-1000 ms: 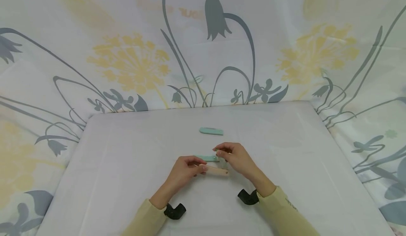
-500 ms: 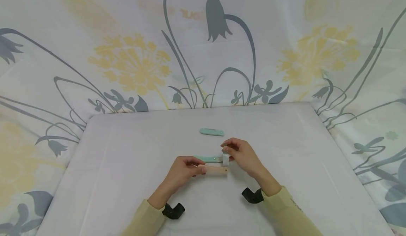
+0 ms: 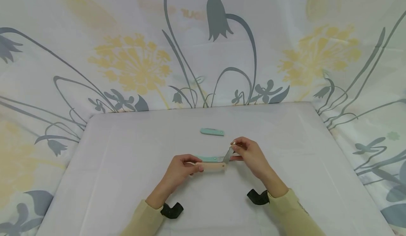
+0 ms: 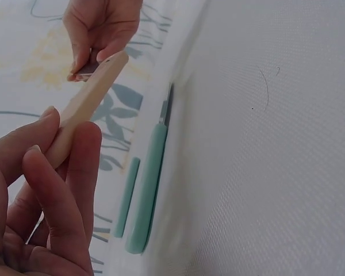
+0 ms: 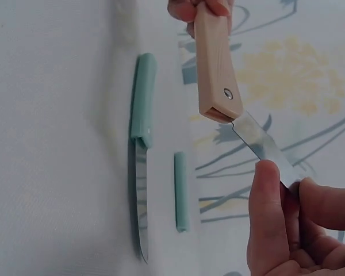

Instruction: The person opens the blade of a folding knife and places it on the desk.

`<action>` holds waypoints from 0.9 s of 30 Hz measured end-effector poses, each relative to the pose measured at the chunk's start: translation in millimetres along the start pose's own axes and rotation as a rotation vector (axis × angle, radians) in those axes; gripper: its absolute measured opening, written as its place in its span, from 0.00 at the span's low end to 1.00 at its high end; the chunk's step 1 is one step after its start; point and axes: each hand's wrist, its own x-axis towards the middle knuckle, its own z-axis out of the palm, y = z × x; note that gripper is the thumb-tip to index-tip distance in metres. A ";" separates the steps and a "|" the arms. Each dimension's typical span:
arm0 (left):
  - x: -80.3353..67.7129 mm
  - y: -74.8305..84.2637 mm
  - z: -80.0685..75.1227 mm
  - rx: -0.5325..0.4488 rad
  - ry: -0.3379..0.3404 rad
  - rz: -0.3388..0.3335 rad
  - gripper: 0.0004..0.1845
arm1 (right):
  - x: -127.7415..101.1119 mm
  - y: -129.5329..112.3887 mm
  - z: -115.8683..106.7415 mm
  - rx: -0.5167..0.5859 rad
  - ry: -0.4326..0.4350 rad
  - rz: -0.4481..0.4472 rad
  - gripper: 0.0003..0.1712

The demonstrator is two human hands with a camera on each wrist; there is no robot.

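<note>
Between the thumb and fingers of my left hand (image 3: 182, 167) is the peach-coloured handle (image 3: 210, 165) of a folding knife, held by its far end from the pivot. The thumb and fingers of my right hand (image 3: 250, 156) pinch its metal blade (image 5: 261, 141) near the tip. That blade stands partway out, at an angle to the handle, as the right wrist view shows. Just behind lies a mint-green folding knife (image 5: 142, 98) on the table, its blade out and pointing right.
Farther back on the white table (image 3: 142, 133) lies a second mint-green folding knife (image 3: 212, 132), folded, no blade sticking out. A flower-printed cloth (image 3: 196, 52) rises at the back and both sides. Black curved pieces (image 3: 172, 210) sit at both wrists.
My right hand has moved right, and the pinched blade has swung farther out from the peach handle. The left hand has shifted slightly left and tilted the handle closer to level.
</note>
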 end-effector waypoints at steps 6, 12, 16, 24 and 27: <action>0.8 -2.1 -0.7 0.015 0.004 -0.020 0.13 | -1.2 3.0 -2.2 0.102 0.026 0.015 0.12; 0.4 -1.9 -1.2 0.015 -0.008 -0.036 0.14 | -2.0 5.3 -3.3 0.202 0.055 -0.002 0.08; 0.5 -1.2 -0.9 0.016 -0.013 -0.033 0.13 | -2.1 5.9 -3.1 0.250 0.074 -0.008 0.09; -2.3 0.0 2.7 0.014 -0.063 -0.054 0.13 | -2.1 4.6 -1.5 0.293 0.110 -0.021 0.10; -2.9 -0.2 4.4 0.007 -0.076 -0.055 0.13 | -2.4 3.7 -0.1 0.311 0.116 -0.026 0.11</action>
